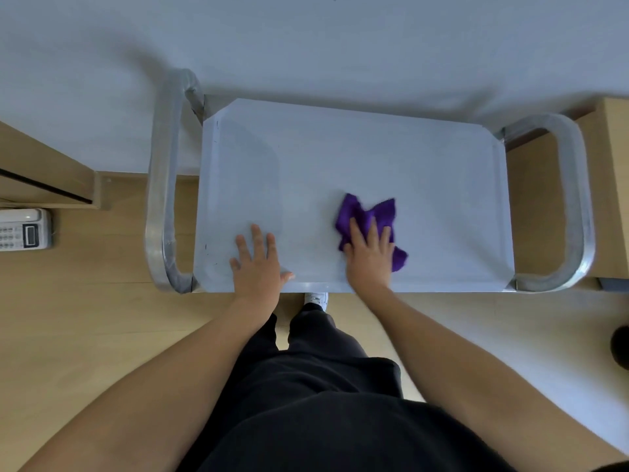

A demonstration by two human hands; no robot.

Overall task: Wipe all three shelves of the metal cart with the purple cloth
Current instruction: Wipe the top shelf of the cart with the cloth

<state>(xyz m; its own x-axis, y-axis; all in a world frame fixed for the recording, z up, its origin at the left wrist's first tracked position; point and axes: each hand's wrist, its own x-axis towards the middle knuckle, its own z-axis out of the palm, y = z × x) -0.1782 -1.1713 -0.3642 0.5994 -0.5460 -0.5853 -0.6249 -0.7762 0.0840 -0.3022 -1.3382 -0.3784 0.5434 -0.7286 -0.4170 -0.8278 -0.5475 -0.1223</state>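
I look straight down on the metal cart's top shelf (425,158), a flat pale steel tray with raised edges. The crumpled purple cloth (360,212) lies on it right of centre, near the front. My right hand (369,255) presses flat on the cloth with straight fingers. My left hand (257,260) rests flat on the bare shelf at the front left, fingers spread, thumb along the front rim. The two lower shelves are hidden beneath the top one.
Curved steel handles stand at the cart's left end (163,185) and right end (575,199). A white desk phone (25,229) sits at the left on a wooden surface. Wooden furniture (612,185) is at the right; a pale wall lies behind the cart.
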